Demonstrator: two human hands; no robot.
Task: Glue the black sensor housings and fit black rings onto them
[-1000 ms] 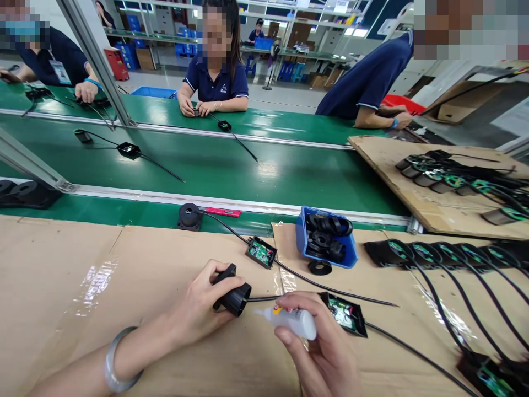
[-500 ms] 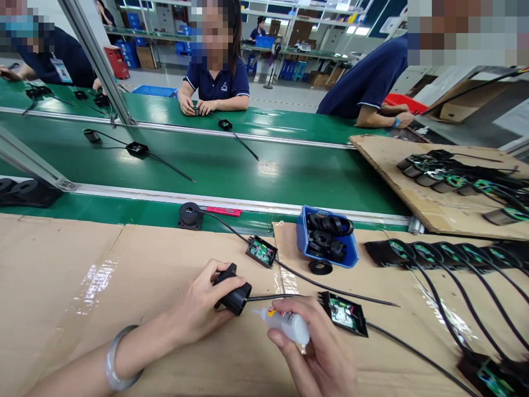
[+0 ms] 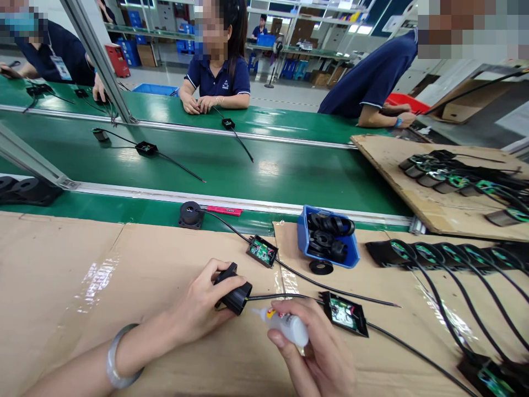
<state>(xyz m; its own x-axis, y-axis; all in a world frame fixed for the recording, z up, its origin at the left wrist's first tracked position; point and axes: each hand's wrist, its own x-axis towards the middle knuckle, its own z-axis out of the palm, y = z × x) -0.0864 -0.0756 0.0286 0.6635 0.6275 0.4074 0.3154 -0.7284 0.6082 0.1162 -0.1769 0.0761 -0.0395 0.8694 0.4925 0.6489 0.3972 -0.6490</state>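
Cardboard-covered bench (image 3: 157, 259), green conveyor belt (image 3: 231, 165) beyond toward 12 o'clock. Left hand (image 3: 202, 295) curled round black flanged housing (image 3: 236, 298); open mouth facing about 4 o'clock, black cable (image 3: 281, 297) out toward 3 to open circuit-board box (image 3: 343, 312). Right hand (image 3: 324, 347) half closed round translucent squeeze bottle (image 3: 291, 326), long axis toward 10 o'clock. Nozzle (image 3: 259, 312) just beside mouth, apparently not touching. Housing at right hand's 10 o'clock, left hand on flange side, bottle on mouth side.
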